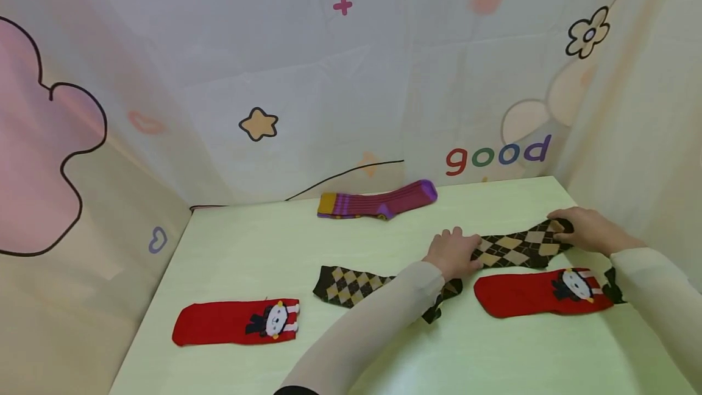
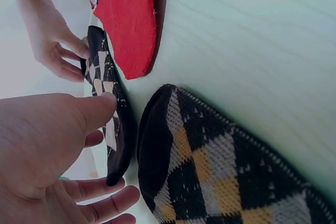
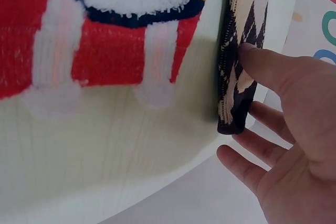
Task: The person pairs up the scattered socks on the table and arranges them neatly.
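Note:
Between my two hands is an argyle sock point(image 1: 515, 247) in black, tan and cream at the right of the table. My left hand point(image 1: 451, 253) pinches its left end, the thumb on top and fingers at the far side in the left wrist view. At the other end my right hand point(image 1: 592, 230) grips the dark part, thumb against the pattern in the right wrist view. A second argyle sock point(image 1: 351, 285) lies partly hidden under my left forearm. Just below the held sock is a red sock point(image 1: 521, 292) with a white animal face.
Another red sock point(image 1: 219, 322) with the same face lies at the left front. A purple and maroon sock point(image 1: 378, 203) with a mustard cuff rests near the back edge. A printed curtain point(image 1: 307, 78) stands behind the pale green table point(image 1: 241, 249).

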Available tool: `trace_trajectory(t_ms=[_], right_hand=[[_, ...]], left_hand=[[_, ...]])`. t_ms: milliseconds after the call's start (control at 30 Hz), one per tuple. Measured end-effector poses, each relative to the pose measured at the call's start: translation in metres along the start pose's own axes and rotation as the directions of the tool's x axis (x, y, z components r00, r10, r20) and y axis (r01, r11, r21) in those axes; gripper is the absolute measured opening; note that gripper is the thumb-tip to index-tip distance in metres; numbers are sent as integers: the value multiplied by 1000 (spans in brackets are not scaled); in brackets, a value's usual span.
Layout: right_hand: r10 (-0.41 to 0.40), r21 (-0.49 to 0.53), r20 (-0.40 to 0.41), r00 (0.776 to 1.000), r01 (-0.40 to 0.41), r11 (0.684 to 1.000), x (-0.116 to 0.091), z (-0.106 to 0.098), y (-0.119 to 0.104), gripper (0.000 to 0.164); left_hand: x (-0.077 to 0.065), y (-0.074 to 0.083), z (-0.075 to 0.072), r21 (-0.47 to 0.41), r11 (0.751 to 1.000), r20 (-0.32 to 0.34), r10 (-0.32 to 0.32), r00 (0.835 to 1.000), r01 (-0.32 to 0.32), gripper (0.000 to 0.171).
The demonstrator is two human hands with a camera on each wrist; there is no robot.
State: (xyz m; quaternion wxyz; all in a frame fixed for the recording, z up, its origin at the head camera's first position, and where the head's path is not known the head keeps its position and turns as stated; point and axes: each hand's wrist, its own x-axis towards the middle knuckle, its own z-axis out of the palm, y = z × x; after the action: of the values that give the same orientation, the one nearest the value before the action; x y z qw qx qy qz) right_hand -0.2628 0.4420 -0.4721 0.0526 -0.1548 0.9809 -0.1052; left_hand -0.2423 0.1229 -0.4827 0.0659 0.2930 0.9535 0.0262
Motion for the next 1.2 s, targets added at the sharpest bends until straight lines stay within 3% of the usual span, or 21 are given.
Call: trace_trajectory(t_ms=[233,500,1200], right_hand=[[-10,-6,-7,1000,10,1000,0,2,4,50],[15,11,14,1000,-15,1000,1,5,4,47],[26,19,16,1000,-26,999,2,2,4,43]], left_hand=[[-1,3,-3,29,1000,0,-2,1000,2,44],[2,4,5,32,999,15,-18,1000,18,36],[1,2,2,41,999,-10,-2,1000,2,36]])
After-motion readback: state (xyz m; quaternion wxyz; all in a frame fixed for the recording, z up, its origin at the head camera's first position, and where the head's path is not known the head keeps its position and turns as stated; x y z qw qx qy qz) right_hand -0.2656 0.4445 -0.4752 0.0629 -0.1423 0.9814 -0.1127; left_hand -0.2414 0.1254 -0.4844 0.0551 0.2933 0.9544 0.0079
